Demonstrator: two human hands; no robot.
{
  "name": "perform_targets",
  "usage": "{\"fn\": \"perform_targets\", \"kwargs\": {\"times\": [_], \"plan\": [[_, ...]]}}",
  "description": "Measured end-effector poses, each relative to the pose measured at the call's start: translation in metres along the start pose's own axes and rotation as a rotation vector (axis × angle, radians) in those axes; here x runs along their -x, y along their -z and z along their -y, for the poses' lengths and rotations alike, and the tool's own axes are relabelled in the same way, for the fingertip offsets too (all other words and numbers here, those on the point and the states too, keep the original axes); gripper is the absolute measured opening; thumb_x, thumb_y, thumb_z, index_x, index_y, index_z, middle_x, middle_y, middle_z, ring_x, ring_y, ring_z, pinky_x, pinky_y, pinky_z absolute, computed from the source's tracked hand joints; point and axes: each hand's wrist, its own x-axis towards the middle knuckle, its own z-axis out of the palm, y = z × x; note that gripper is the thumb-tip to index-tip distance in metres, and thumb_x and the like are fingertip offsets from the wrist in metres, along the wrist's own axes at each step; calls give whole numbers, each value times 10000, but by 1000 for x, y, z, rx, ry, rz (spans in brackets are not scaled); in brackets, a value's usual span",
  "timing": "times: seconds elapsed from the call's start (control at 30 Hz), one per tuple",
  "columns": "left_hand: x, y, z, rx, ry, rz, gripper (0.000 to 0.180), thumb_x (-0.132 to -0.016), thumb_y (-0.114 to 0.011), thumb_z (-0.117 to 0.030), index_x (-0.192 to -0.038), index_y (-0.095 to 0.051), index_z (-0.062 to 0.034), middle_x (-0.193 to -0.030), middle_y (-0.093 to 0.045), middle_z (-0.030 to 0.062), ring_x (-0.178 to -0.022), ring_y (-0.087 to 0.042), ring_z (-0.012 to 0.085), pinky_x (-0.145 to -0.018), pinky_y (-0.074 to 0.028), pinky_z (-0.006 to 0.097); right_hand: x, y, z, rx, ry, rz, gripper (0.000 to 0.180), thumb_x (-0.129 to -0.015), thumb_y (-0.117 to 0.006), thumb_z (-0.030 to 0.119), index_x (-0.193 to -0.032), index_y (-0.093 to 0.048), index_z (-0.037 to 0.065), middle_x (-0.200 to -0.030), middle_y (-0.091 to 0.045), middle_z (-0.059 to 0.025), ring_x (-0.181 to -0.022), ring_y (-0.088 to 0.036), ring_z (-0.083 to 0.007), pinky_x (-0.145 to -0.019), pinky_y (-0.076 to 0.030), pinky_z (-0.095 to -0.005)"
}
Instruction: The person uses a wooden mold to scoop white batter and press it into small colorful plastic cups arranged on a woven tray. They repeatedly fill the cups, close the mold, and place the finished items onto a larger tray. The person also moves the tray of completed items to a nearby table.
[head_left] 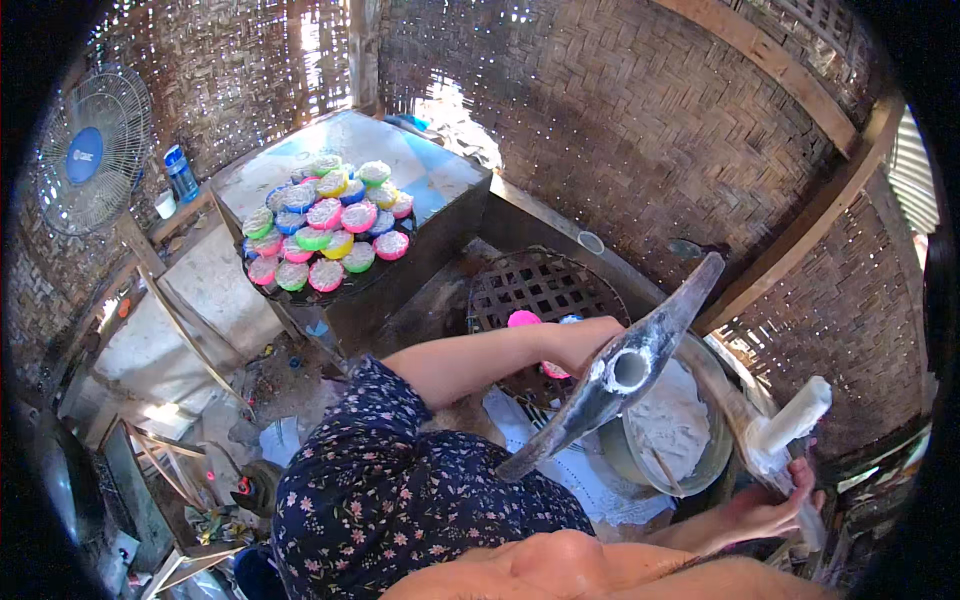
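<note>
My left arm, in a dark floral sleeve, reaches right. My left hand (588,343) is behind a dark spindle-shaped wooden piece (655,335) with a white-rimmed hole; its fingers are hidden. Beside it are a pink cup (523,318) and another pink-edged one, partly covered. At the lower right my right hand (760,515) has its fingers curled round the white-caked end of a wooden bar (735,405). A thick white-coated peg (795,415) juts from that bar. Between the hands sits a basin (720,470) of whitish powder or paste (668,420), with a thin stick in it.
Several colourful cups filled with white material are heaped on a table (455,190) at the back left. A round woven basket (490,290) stands beyond my left hand. A fan (95,150), a blue bottle (181,175) and a white cup (165,205) are far left. Woven walls enclose the space.
</note>
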Motion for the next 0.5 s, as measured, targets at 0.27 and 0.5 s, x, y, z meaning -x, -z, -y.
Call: {"fn": "perform_targets", "kwargs": {"times": [0.27,0.5], "plan": [[-21,-16,-14,906,-342,-449,225,-748,-680,-50,-869,-504,-121,-1138,-428,63,-1219,-407,372,-985,-375,573,67,-13,-62,-210,-219,842,554,-852,-587,328,-1262,-392,9,-1263,-453,-157,-1163,-440,-267,-999,-349,-403],[32,14,-27,622,-263,-685,375,-788,-638,-450,-1074,-583,-213,-1171,-481,78,-1180,-419,354,-982,-346,524,62,131,-246,1741,-727,1513,782,-755,-401,734,-984,-664,33,-1108,-604,-164,-1025,-585,-301,-870,-458,-385]]}}
